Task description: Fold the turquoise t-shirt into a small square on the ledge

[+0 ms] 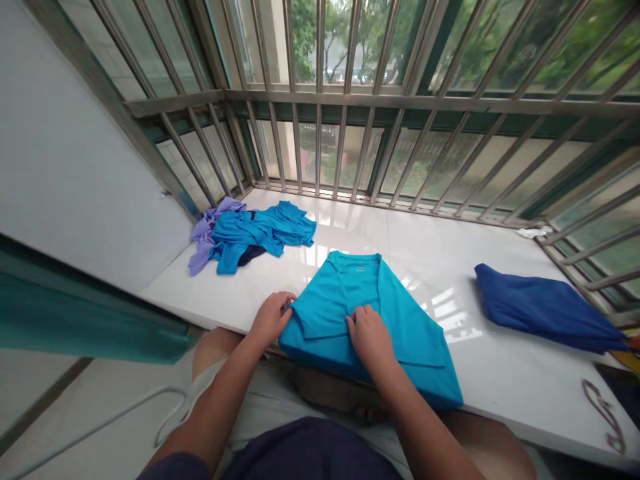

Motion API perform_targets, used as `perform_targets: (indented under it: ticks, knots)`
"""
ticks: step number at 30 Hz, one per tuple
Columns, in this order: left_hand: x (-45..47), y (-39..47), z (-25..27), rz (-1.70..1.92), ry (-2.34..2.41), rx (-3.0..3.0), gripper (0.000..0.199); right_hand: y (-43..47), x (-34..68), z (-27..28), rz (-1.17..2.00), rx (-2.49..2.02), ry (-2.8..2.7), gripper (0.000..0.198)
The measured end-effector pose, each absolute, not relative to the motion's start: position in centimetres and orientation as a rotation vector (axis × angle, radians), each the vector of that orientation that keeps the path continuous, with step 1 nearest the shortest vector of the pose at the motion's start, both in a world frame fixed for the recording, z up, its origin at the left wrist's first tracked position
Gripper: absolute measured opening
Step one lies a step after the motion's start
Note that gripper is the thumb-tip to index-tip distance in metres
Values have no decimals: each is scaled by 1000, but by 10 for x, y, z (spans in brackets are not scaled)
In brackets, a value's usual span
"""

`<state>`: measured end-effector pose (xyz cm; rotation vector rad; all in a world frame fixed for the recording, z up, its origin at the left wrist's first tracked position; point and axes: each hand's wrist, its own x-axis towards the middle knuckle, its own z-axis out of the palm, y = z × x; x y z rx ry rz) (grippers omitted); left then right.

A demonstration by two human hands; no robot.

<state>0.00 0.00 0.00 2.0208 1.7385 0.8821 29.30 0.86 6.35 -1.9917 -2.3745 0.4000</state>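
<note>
A turquoise shirt (410, 327) lies spread on the white ledge in front of me, its neckline at the far side and its lower part hanging over the near edge. Both of its sleeves are folded inward over the body. My left hand (274, 317) pinches the shirt's left edge between thumb and fingers. Near the middle of the shirt, my right hand (370, 337) is closed with curled fingers at the end of the left-lying sleeve. Its fingertips are partly hidden against the cloth.
A crumpled pile of blue clothes (250, 230) and a purple garment (200, 247) lies at the back left. On the right is a folded navy garment (540, 307). Metal bars (345, 100) stand along the windows behind the ledge (430, 247). A brownish cord-like item (603, 410) lies at the right.
</note>
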Motion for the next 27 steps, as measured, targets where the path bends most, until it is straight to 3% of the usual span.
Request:
perform_targets:
  ticks: [6,12,17,22,27]
  knots:
    - [-1,0,-2,859,1686,2074,41,-8,315,79,542,-1880,-2205,24]
    - [-3,-3,-7,855,1607,2148,43,-16,331,78,696,-2073,-2395,19]
    - [-2,-4,-4,833,1595,2176,46,51,303,89,494,-2133,-2303,40]
    - [-2,-4,-2,834,1589,2158,45,146,247,94,521,-2114,-2175,60]
    - [0,-5,-6,884,1618,2130,40,210,231,76,616,-2082,-2238,36]
